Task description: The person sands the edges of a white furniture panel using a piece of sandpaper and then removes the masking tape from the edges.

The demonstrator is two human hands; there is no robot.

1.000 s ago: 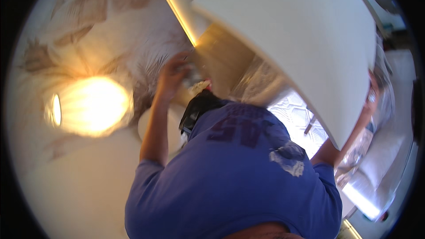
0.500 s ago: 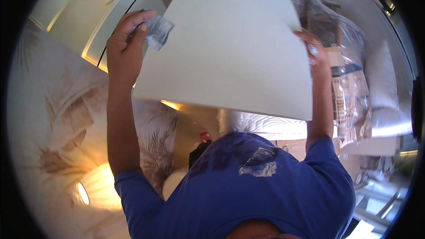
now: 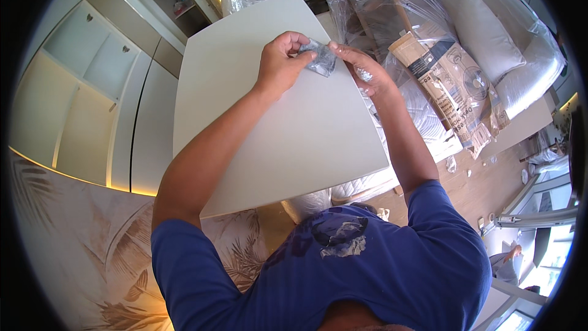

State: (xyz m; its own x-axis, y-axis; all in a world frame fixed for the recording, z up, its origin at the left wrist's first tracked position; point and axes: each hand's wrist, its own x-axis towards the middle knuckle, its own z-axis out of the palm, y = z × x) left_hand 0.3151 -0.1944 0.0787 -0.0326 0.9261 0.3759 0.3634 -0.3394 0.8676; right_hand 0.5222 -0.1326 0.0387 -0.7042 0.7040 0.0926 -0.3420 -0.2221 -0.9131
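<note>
A large white flat panel (image 3: 275,138) stretches out in front of me. My left hand (image 3: 282,64) is over its far right part, thumb and fingers pinching a grey, white-smeared flat square (image 3: 320,59) that looks like folded sandpaper. The square lies at the panel's right edge. My right hand (image 3: 367,72) grips that same edge, thumb on top beside the grey square and fingers partly hidden past the edge. Whitish, shiny smears or bits of material show on my right palm; which of these I cannot tell.
Right of the panel, plastic-wrapped furniture (image 3: 367,3) carries a torn cardboard piece (image 3: 450,76) and a white pillow (image 3: 487,30). White open shelving (image 3: 79,86) stands at the left, above a leaf-patterned surface (image 3: 79,233). Another person's hand (image 3: 513,252) shows at the lower right.
My left hand has moved right with the grey square, from beyond the panel's left side to its right edge. My right hand still holds that edge; the panel appears turned and the view has shifted.
</note>
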